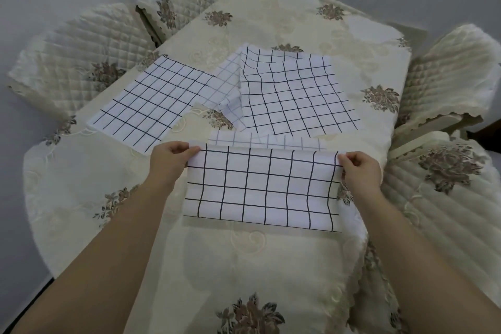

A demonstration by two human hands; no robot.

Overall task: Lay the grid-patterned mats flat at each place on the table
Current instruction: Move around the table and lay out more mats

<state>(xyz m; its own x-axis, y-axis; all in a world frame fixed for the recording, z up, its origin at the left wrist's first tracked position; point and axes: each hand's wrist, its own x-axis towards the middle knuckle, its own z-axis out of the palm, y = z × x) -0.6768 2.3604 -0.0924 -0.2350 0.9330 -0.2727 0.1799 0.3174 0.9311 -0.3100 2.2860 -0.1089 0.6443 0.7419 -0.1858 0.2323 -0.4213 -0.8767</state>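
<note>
The desk (108, 198), under a cream flowered cloth, fills the view, with four quilted chair backs visible around it: two beyond and left of the fingers, two to the right. A fifth flowered cushion shows at the bottom edge, nearest the person.

At least three grid mats are in sight. The left mat (151, 106) lies flat, beyond and left of the left hand's fingers, and looks done. The far mat (292, 97), straight beyond both hands, is rumpled, with a corner folded under and a paler edge showing at its side; whether that is its own underside or another mat beneath I cannot tell. It seems still to need spreading at its place.

The near mat (260, 190) is in hand. The left hand (169, 161) and the right hand (360, 168) each have fingers clamped on a far corner, holding that edge lifted and curled while the near edge rests on the cloth. By my judgement, roughly a third is finished.
</note>
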